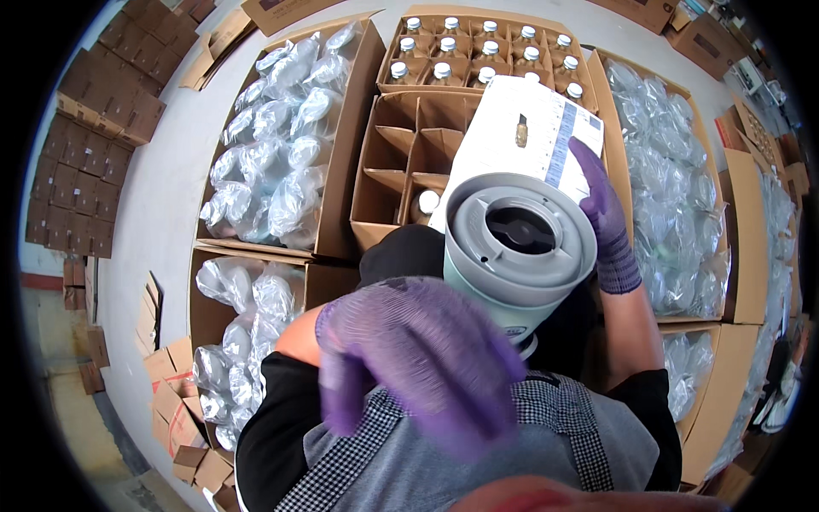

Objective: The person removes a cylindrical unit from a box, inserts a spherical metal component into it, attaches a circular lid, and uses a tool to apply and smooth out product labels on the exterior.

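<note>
In front of my body a light green cylinder stands tilted, with a grey ringed top and a dark round opening. My right hand, in a purple knit glove, is against the cylinder's right side; one digit stretches up along a printed paper sheet. My left hand, also gloved in purple, hangs nearer to me, below the cylinder. Its fingers bend downward and are smeared by motion, so what lies under them is hidden. A small amber piece with a dark tip lies on the sheet.
A divided carton holds a white-capped bottle; behind it stands a carton of several capped bottles. Cartons of plastic-wrapped items stand left and right. Stacked brown boxes and flattened cardboard are at far left.
</note>
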Action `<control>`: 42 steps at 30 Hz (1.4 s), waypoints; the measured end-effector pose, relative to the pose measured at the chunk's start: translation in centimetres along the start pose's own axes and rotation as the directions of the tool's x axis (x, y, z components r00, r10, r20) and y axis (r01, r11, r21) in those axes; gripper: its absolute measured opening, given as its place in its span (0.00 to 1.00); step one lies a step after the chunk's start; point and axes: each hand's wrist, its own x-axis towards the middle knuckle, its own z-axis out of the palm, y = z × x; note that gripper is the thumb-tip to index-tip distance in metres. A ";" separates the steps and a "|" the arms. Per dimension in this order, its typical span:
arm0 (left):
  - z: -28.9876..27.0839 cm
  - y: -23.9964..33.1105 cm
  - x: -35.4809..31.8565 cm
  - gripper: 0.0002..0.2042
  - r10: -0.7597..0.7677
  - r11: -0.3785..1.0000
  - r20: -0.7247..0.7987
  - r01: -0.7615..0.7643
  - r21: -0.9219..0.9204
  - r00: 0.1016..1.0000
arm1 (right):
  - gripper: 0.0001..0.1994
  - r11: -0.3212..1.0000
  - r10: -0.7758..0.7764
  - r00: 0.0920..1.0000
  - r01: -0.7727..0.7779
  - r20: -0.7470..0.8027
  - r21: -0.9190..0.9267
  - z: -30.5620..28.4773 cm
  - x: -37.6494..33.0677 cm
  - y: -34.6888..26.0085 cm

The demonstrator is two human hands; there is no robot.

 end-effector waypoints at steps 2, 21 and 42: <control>-0.2 0.5 0.6 0.37 0.056 0.998 -0.054 -0.058 -0.030 0.997 | 0.60 0.889 -0.132 0.983 0.176 -0.131 0.423 1.7 -1.7 -3.9; -0.3 0.8 -1.0 0.42 -0.091 0.962 0.125 0.120 -0.246 0.988 | 0.54 0.979 0.076 0.980 -0.038 -0.186 0.199 -0.5 -4.6 -2.9; -1.7 -7.6 2.4 0.32 -0.644 0.741 -0.597 0.584 -0.332 0.478 | 0.41 0.685 -0.522 0.852 0.448 0.041 -0.575 1.4 6.9 -7.1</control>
